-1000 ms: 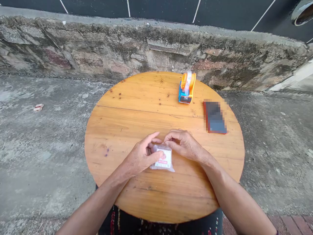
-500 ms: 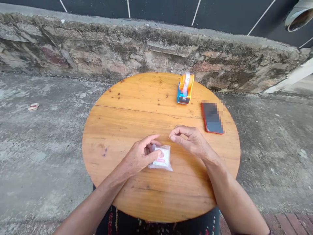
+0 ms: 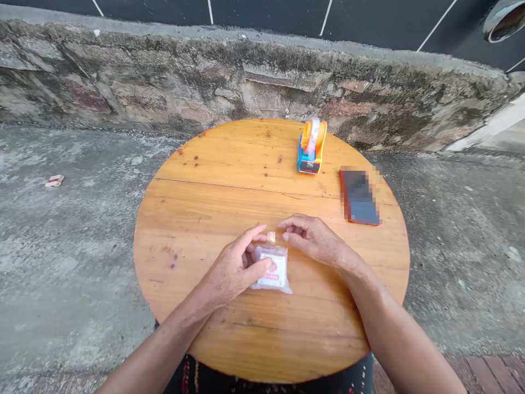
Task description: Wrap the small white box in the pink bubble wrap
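My left hand grips a small white box in a clear plastic bag, its thumb on the top face and its other fingers at the far left side. The bag lies on the table and shows pink and red print. A small shiny piece of clear tape is at the tip of a left finger, just beyond the bag. My right hand hovers to the right of the tape, thumb and forefinger slightly apart, with nothing visible between them.
A blue and orange tape dispenser with a roll stands at the back of the round wooden table. A red-edged phone lies on the right. Behind the table runs a rough stone wall.
My right hand has moved slightly left, its thumb and forefinger going from nearly touching to apart. The small piece of tape now shows at my left fingertip. The view has shifted slightly.
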A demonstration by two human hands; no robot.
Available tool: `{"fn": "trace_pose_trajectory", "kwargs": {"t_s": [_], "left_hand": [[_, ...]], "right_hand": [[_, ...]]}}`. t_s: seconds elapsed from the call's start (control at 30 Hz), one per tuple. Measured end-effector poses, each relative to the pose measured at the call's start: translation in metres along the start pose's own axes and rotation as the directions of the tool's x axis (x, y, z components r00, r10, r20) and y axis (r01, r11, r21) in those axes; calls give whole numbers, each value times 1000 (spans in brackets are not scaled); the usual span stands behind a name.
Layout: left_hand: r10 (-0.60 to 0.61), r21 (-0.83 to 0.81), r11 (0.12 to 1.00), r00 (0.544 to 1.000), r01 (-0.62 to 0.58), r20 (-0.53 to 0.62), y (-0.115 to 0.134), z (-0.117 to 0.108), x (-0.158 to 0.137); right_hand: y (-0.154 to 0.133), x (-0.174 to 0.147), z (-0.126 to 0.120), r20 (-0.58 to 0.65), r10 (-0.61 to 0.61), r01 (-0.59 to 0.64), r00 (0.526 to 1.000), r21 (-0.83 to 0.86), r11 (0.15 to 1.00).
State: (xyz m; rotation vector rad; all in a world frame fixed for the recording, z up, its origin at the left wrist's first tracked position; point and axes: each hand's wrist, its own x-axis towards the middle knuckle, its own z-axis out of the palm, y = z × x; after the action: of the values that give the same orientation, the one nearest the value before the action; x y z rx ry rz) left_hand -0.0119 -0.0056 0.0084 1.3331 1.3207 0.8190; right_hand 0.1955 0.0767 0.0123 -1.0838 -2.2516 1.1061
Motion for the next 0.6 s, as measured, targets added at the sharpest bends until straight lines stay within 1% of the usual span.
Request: {"fn": "trace_pose_trajectory", "kwargs": {"t_s": [0.2, 0.27, 0.37, 0.47, 0.6], "left_hand": [[3, 24, 1000, 1000, -3, -4, 3, 0, 0], [2, 34, 999, 1000, -2, -6, 4, 0, 0], [0, 40, 999, 1000, 0, -12, 3, 0, 0], [6, 63, 998, 1000, -4, -25, 1, 1, 0], [31, 106, 994, 999, -27, -44, 1, 2, 0]], "right_hand": [[-7, 7, 7, 41, -3, 6, 999, -71, 997], [-11, 9, 10, 41, 26, -23, 999, -79, 997], [-13, 11, 14, 8, 65, -65, 998, -80, 995], [-12, 12, 16, -13, 53, -54, 999, -54, 997], [-11, 10, 16, -1, 51, -51, 999, 57, 997]]}}
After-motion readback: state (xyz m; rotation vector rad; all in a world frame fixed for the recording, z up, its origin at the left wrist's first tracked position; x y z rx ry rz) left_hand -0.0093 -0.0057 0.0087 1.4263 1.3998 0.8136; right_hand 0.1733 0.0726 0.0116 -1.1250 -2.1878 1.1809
